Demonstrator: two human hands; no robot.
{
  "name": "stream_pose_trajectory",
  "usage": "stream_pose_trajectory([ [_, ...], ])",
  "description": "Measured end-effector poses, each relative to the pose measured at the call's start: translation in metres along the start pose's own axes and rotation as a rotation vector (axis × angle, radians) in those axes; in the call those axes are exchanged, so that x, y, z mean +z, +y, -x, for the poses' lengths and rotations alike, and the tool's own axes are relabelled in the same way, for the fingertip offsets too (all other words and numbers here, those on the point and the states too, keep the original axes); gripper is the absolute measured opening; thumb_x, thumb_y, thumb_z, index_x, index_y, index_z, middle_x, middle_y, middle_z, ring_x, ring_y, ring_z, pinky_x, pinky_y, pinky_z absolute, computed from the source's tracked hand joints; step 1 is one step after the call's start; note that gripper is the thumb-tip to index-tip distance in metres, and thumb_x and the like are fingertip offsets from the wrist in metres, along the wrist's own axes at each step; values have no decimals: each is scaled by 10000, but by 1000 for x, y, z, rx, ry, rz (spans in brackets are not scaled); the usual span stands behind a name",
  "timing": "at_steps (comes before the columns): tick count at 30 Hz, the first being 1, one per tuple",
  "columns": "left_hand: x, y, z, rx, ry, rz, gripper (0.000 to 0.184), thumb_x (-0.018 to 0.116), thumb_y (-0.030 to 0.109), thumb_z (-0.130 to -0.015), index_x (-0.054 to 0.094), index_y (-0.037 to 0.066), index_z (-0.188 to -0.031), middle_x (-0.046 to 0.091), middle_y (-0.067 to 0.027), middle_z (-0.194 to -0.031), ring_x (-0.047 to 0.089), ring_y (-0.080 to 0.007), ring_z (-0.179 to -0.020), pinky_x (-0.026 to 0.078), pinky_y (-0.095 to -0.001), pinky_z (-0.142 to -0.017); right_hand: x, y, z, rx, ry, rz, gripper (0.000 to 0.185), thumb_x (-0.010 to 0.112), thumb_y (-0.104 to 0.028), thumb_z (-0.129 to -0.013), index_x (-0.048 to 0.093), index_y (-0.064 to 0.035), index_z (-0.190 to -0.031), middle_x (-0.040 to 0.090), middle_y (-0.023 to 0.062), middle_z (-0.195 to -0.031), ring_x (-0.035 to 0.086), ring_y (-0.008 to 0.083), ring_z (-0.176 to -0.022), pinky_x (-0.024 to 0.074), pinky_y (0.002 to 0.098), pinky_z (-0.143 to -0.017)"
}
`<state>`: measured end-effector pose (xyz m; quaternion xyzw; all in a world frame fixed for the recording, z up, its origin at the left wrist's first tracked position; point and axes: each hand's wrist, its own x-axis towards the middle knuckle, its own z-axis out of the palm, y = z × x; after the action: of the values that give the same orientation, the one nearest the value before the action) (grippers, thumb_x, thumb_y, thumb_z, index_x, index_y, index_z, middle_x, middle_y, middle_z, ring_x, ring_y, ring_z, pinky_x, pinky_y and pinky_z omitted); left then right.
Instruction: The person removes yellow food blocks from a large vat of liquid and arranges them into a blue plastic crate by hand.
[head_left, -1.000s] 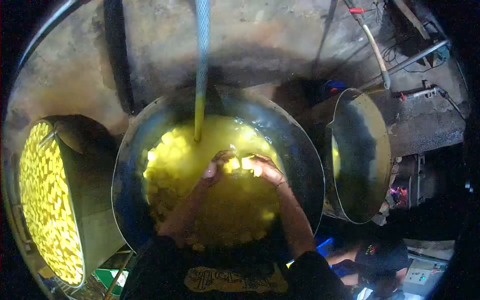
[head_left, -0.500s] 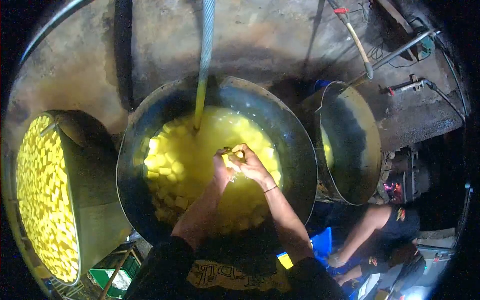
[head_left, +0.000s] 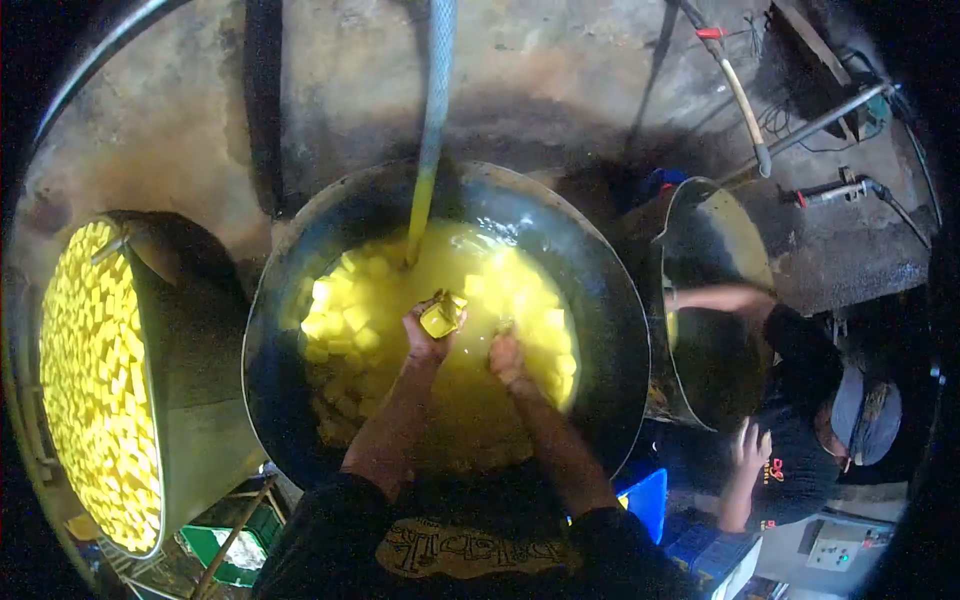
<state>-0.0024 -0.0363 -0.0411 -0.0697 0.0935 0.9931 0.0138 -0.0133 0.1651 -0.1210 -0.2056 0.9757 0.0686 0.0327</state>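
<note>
My left hand (head_left: pixel 428 335) is above the yellow water in the large round vat (head_left: pixel 612 300), its fingers wrapped round yellow tofu (head_left: pixel 438 320). To its right, my right hand (head_left: pixel 507 356) is apart from it and low at the water; its fingertips are blurred and partly hidden by the water. Many yellow tofu blocks (head_left: pixel 340 318) lie along the vat's left side, and more tofu blocks (head_left: pixel 515 290) are on the right. A hose (head_left: pixel 432 130) hangs down into the water beyond my hands.
On the left, a big drum (head_left: pixel 200 400) is full of yellow blocks. Another metal drum (head_left: pixel 720 300) stands right of the vat; a co-worker (head_left: pixel 800 470) reaches an arm into it. A green crate (head_left: pixel 215 545) is at lower left, a blue container (head_left: pixel 645 505) at lower right.
My hands were together around the tofu; now they have parted, my right hand down at the water. The co-worker has moved from the blue container to the right drum.
</note>
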Motion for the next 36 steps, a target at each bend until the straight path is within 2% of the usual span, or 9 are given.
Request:
stream_pose_trajectory([
  [4,37,13,6,38,321,221,393,397,324,-841,556,10,-1015,606,-132,-957,575,-292,-892,478,-412,-783,5,-9,13,118,200,-153,156,544,-134,-754,610,-37,-652,565,125,-625,535,249,-513,468,362,-490],
  [8,52,26,19,67,326,211,328,448,257,-811,555,26,-1019,595,-133,-999,566,-300,-936,476,-448,-820,71,55,-32,-35,-58,-313,141,576,-171,-767,607,-37,-737,585,108,-695,545,240,-566,497,360,-560],
  [14,45,46,21,65,186,116,264,494,207,-780,571,52,-979,597,-105,-991,573,-287,-927,488,-438,-832,-18,82,-21,-100,-61,-2044,408,587,-372,-841,589,-57,-1100,624,100,-985,601,231,-920,509,333,-788],
  [22,71,23,34,5,69,87,270,465,237,-785,565,70,-972,581,-82,-986,550,-257,-948,448,-421,-828,-190,18,47,341,-500,-1805,402,620,-97,-848,461,1,-1204,565,126,-1099,610,238,-932,562,334,-730],
  [29,102,-16,32,-52,62,60,242,484,189,-797,562,38,-968,611,-117,-893,585,-260,-845,468,-357,-782,-326,-11,86,-80,39,-1649,228,734,-54,-726,615,-51,-920,627,44,-842,600,108,-766,496,241,-686],
  [31,132,-39,52,258,11,-297,240,467,172,-818,571,26,-979,617,-113,-910,597,-244,-811,493,-361,-740,-340,-8,98,-200,310,-1205,272,762,-64,-685,613,-41,-911,631,72,-839,604,139,-806,484,278,-724],
  [33,148,-55,49,-208,-155,-38,244,453,178,-834,572,27,-984,620,-103,-903,607,-219,-779,514,-345,-686,-347,10,110,-151,214,-1102,462,813,-177,-629,572,-52,-1003,586,139,-1030,559,237,-990,443,389,-840],
  [34,123,-78,20,-605,-887,476,268,433,244,-865,568,46,-985,622,-92,-894,612,-201,-773,523,-329,-669,-347,17,118,-152,355,-917,611,821,-245,-606,525,-76,-1112,493,176,-1171,472,302,-1106,387,438,-914],
  [36,182,-95,53,-530,-601,141,297,417,289,-879,560,55,-992,616,-89,-883,612,-200,-777,523,-333,-669,-348,38,137,-103,450,-763,882,824,-364,-568,396,-121,-1300,291,227,-1377,271,401,-1280,253,502,-1035],
])
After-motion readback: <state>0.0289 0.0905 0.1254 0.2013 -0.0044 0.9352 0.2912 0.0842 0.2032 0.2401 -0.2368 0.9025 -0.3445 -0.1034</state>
